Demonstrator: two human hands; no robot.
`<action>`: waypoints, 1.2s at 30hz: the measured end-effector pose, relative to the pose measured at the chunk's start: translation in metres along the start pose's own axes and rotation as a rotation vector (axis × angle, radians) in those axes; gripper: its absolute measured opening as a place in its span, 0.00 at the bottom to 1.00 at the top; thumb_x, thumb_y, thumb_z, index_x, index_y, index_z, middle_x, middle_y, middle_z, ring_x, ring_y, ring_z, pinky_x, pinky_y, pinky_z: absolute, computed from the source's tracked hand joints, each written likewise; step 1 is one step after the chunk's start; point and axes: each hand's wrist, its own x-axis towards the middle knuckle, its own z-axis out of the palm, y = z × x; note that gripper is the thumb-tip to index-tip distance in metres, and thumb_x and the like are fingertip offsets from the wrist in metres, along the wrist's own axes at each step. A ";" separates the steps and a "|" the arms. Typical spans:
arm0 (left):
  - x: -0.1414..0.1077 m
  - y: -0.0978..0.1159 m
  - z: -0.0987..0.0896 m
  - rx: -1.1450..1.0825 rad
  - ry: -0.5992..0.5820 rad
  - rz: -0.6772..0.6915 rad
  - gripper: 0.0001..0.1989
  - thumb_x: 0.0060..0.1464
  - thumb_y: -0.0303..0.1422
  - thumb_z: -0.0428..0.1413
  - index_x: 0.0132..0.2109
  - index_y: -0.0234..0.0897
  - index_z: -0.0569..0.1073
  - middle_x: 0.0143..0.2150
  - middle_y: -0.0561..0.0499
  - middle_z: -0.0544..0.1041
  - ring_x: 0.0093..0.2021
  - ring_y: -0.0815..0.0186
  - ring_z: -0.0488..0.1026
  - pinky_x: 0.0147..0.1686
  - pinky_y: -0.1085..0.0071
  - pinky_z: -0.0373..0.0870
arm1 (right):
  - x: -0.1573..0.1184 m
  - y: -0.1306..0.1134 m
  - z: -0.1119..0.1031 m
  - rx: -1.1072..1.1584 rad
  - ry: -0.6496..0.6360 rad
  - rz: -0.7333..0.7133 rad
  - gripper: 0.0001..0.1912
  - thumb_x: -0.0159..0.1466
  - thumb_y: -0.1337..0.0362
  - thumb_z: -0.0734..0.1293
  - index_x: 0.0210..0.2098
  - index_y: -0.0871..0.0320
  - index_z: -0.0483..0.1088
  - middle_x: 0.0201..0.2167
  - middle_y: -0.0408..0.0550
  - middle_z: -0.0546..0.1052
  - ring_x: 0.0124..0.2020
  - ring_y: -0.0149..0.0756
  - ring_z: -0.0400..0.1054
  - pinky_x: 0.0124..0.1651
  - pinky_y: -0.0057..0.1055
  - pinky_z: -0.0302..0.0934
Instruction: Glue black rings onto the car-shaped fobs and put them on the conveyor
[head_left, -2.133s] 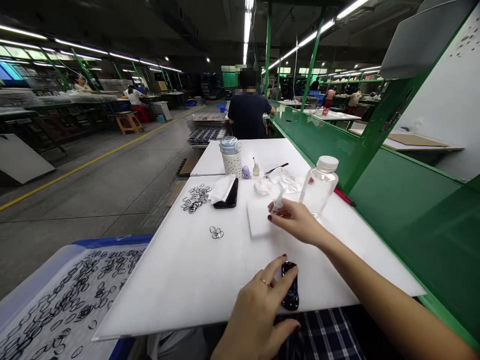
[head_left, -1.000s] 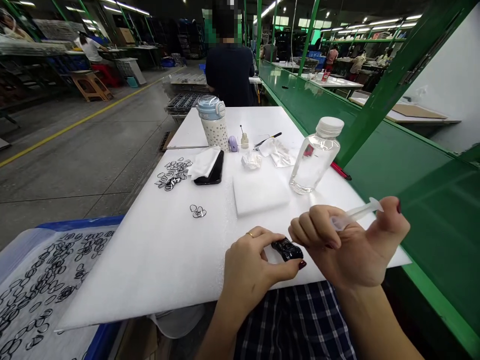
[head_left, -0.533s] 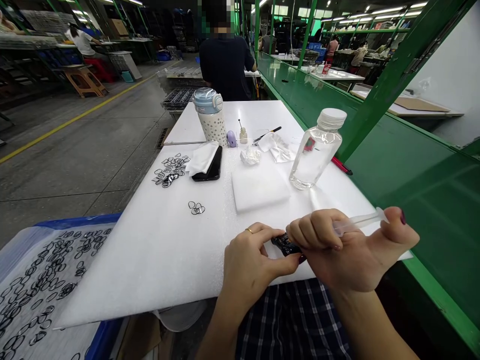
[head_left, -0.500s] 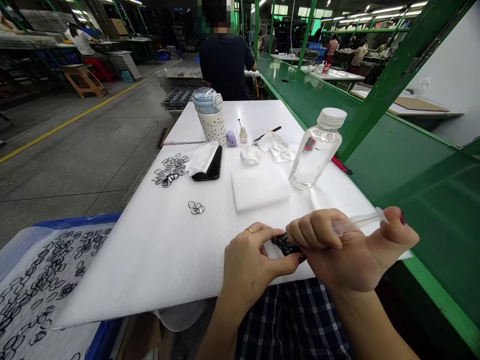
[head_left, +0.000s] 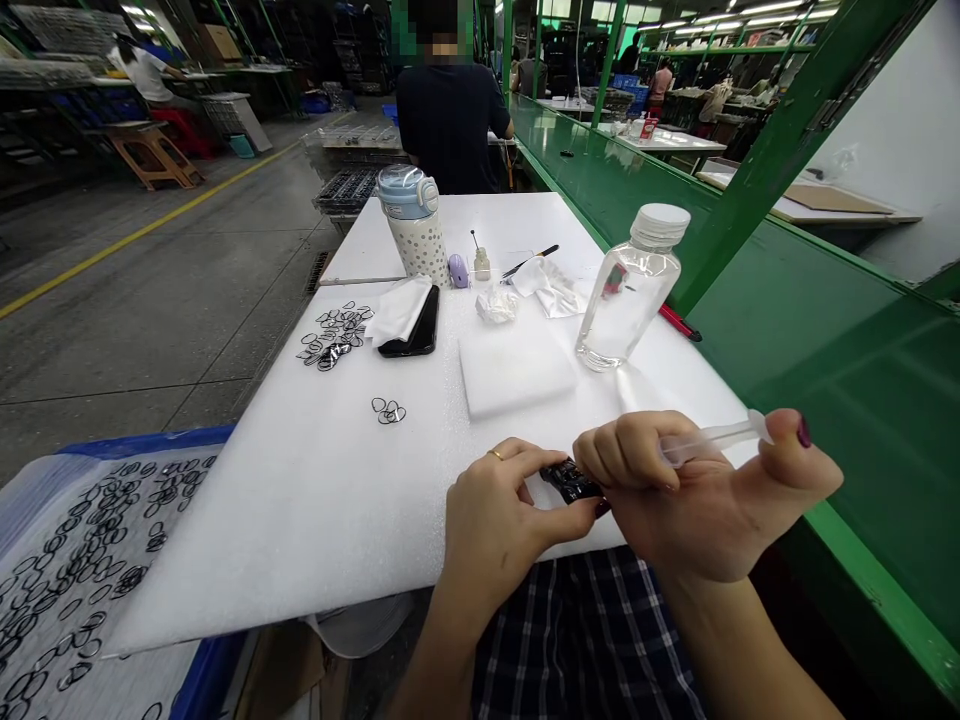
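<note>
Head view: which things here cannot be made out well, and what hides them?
In the head view: small black piece, partly hidden by the left hand and right hand, shape unclear; clear pipette, one end hidden by the right hand; black phone, partly covered by white cloth; small bottle, any label too small to read.

The left hand [head_left: 499, 510] and right hand [head_left: 705, 510] pinch a small black part [head_left: 574, 480] over the white foam worktop [head_left: 300, 540]. The right hand also tucks a plastic dropper [head_left: 712, 443] against its palm. A clear bottle [head_left: 628, 295] stands beyond, beside a foam pad [head_left: 516, 365].
</note>
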 end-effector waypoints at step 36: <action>-0.002 -0.010 0.004 0.064 0.014 0.070 0.20 0.39 0.44 0.68 0.42 0.50 0.79 0.40 0.58 0.78 0.26 0.69 0.67 0.30 0.68 0.65 | 0.082 -0.010 0.015 -0.202 0.174 -0.297 0.32 0.63 0.36 0.48 0.19 0.55 0.56 0.18 0.42 0.56 0.22 0.30 0.54 0.31 0.33 0.53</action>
